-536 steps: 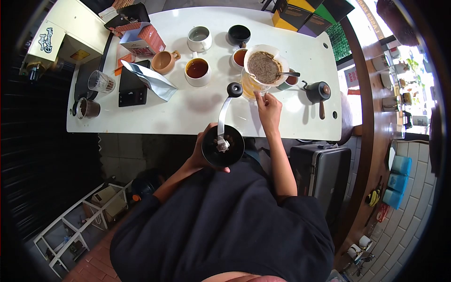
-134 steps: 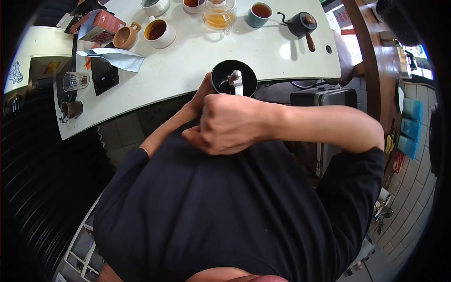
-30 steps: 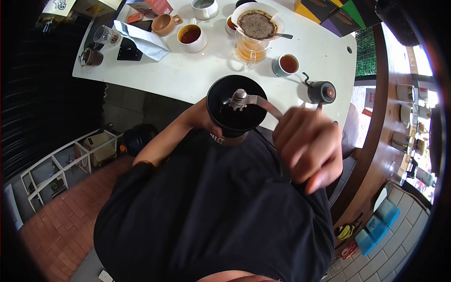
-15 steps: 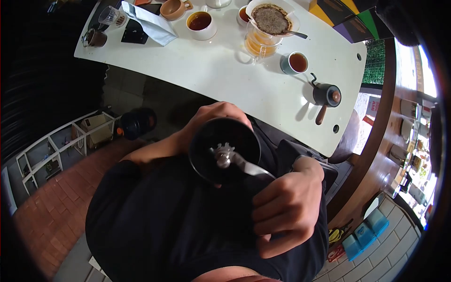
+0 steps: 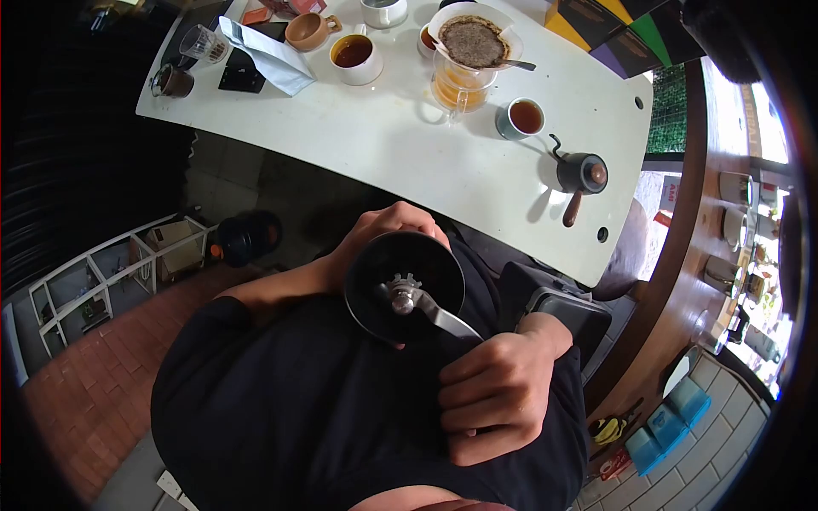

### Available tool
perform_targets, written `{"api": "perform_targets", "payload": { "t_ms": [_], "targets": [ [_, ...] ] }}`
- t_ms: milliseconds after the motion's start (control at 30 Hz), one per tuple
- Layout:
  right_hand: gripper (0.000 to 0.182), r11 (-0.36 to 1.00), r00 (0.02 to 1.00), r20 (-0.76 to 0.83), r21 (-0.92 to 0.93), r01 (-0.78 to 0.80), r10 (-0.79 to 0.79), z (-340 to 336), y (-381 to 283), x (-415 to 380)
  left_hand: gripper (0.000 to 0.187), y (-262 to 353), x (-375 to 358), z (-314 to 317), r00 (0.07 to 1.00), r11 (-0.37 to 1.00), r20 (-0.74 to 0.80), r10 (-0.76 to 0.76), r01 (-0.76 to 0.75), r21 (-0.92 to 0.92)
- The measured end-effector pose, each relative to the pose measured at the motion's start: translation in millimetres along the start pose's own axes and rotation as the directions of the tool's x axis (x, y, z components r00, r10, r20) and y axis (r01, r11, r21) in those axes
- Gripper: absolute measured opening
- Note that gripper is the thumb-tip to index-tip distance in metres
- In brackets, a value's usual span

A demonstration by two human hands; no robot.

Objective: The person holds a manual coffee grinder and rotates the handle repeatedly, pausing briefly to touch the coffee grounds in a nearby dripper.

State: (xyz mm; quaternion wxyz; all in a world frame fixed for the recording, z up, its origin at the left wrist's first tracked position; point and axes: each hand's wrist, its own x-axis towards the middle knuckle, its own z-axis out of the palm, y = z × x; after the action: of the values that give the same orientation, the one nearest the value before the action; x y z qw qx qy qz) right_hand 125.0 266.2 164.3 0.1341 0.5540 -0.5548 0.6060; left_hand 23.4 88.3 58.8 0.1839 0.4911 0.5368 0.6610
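A black hand grinder (image 5: 375, 294) with a dark round opening is held upright against the torso. My left hand (image 5: 388, 223) is wrapped round its far side, and most of its fingers are hidden behind the body. From the centre of the opening a metal crank arm (image 5: 447, 319) runs to the right. My right hand (image 5: 498, 392) is closed over the crank's outer end, and the knob is hidden inside the fist. Beyond the hands stands a white table (image 5: 409, 162).
On the table are a glass dripper with wet coffee grounds (image 5: 473, 41), a teal cup (image 5: 521, 118), a black kettle (image 5: 583, 174), a white mug (image 5: 355, 60), a brown cup (image 5: 308, 31), a silver bag (image 5: 268, 60) and a small glass (image 5: 175, 81).
My right hand has shifted slightly left along with the crank's outer end. The view has moved a little, so the table items appear slightly farther left.
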Motion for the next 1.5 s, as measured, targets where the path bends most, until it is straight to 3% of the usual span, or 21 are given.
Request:
{"api": "perform_targets", "payload": {
  "t_ms": [133, 233, 300, 433, 500, 633, 667, 700, 767, 800, 833, 900, 933, 967, 1033, 1133, 1267, 1300, 1400, 1467, 1500],
  "targets": [
    [0.019, 1.0, 0.998, -0.067, 0.024, 0.007, -0.005, 9.4, -3.5, -3.2, 0.075, -5.5, -5.0, 4.5, 1.0, 0.997, -0.001, 0.019, -0.019, -0.073],
    [0.021, 1.0, 0.992, -0.126, 0.015, -0.009, 0.011, 11.5, -3.7, -3.6, 0.092, 7.8, 2.5, 5.1, 0.998, 1.0, -0.055, 0.029, -0.028, 0.005],
    [0.021, 1.0, 0.989, -0.148, 0.006, 0.013, -0.012, 10.8, -3.8, -2.9, 0.1, 0.6, -2.3, 7.8, 0.997, 0.996, -0.052, -0.057, 0.053, -0.077],
    [0.02, 0.999, 0.996, -0.086, -0.04, 0.014, -0.018, 3.5, 3.3, -0.3, 0.101, 6.5, 10.2, 5.5, 0.998, 0.998, -0.054, 0.035, -0.032, 0.048],
    [0.019, 0.99, 0.982, -0.176, -0.117, -0.083, 0.061, 8.5, 11.6, 2.9, 0.098, 18.3, 24.6, 8.2, 0.972, 0.939, -0.123, -0.199, 0.225, 0.26],
    [0.015, 0.946, 0.982, -0.182, -0.309, -0.095, 0.039, 5.3, 13.7, 9.9, 0.094, 5.8, 33.7, 7.8, 0.977, 0.957, -0.1, -0.187, 0.205, 0.207],
    [0.014, 0.922, 0.972, -0.23, -0.363, -0.135, 0.052, 5.8, 15.7, 11.9, 0.088, 6.6, 30.6, 11.9, 0.943, 0.959, -0.196, -0.269, 0.282, 0.039],
    [0.012, 0.865, 0.977, -0.171, -0.462, -0.196, 0.13, -1.0, 13.9, 13.6, 0.088, 6.0, 33.8, 12.5, 0.948, 0.962, -0.184, -0.26, 0.271, 0.038],
    [0.018, 0.843, 0.962, -0.152, -0.465, -0.271, 0.226, 11.1, 33.5, 17.5, 0.086, 3.6, 41.4, 13.7, 0.986, 0.803, -0.112, -0.12, 0.163, 0.573],
    [0.026, 0.853, 0.955, -0.049, -0.437, -0.284, 0.293, 11.7, 31.4, 22.0, 0.087, -13.7, 33.7, 12.7, 0.999, 0.786, -0.052, 0.016, 0.02, 0.618],
    [0.025, 0.842, 0.962, -0.028, -0.476, -0.253, 0.273, 13.2, 30.6, 30.4, 0.093, -34.9, 29.7, 13.2, 0.998, 0.854, 0.052, 0.031, -0.053, 0.517],
    [0.025, 0.725, 0.948, 0.05, -0.657, -0.207, 0.316, 11.2, 32.5, 45.3, 0.089, -22.3, 33.9, 16.0, 0.995, 0.811, 0.099, 0.015, -0.07, 0.58],
    [0.024, 0.614, 0.944, 0.037, -0.767, -0.184, 0.329, 12.3, 34.8, 51.5, 0.088, -22.7, 21.9, 22.6, 0.966, 0.928, -0.074, -0.249, 0.26, 0.268],
    [0.024, 0.603, 0.942, 0.025, -0.774, -0.193, 0.334, 14.5, 39.0, 53.6, 0.086, -22.6, 14.7, 27.3, 0.835, 0.846, -0.137, -0.532, 0.522, -0.109],
    [0.022, 0.586, 0.908, 0.084, -0.788, -0.192, 0.411, 17.6, 49.3, 58.8, 0.088, -23.1, 13.5, 24.9, 0.867, 0.868, -0.046, -0.496, 0.494, -0.044],
    [0.017, 0.42, 0.852, 0.002, -0.87, -0.256, 0.524, 1.4, 78.3, 68.0, 0.095, -18.2, 17.1, 19.9, 0.899, 0.913, 0.167, -0.405, 0.389, 0.119],
    [0.017, 0.309, 0.753, -0.109, -0.867, -0.391, 0.649, -42.1, 110.1, 59.0, 0.106, -16.2, 25.0, 9.0, 0.835, 0.94, 0.456, -0.309, 0.196, 0.279],
    [0.017, 0.312, 0.743, -0.114, -0.858, -0.409, 0.659, -55.5, 110.4, 52.9, 0.104, -26.0, 29.4, 1.6, 0.819, 0.969, 0.535, -0.207, 0.095, 0.23],
    [0.021, 0.354, 0.75, -0.111, -0.83, -0.43, 0.652, -64.4, 102.7, 49.2, 0.113, -26.6, 32.4, 4.7, 0.813, 0.969, 0.57, -0.117, -0.032, 0.245],
    [0.039, 0.337, 0.728, -0.165, -0.804, -0.49, 0.665, -66.6, 99.7, 44.9, 0.11, -19.2, 35.4, 9.7, 0.943, 0.985, 0.299, -0.146, 0.111, 0.13],
    [0.054, 0.322, 0.694, -0.205, -0.772, -0.548, 0.69, -71.7, 100.5, 40.0, 0.106, -17.2, 35.6, 8.4, 0.926, 0.963, 0.272, -0.26, 0.269, 0.005]
  ]
}}
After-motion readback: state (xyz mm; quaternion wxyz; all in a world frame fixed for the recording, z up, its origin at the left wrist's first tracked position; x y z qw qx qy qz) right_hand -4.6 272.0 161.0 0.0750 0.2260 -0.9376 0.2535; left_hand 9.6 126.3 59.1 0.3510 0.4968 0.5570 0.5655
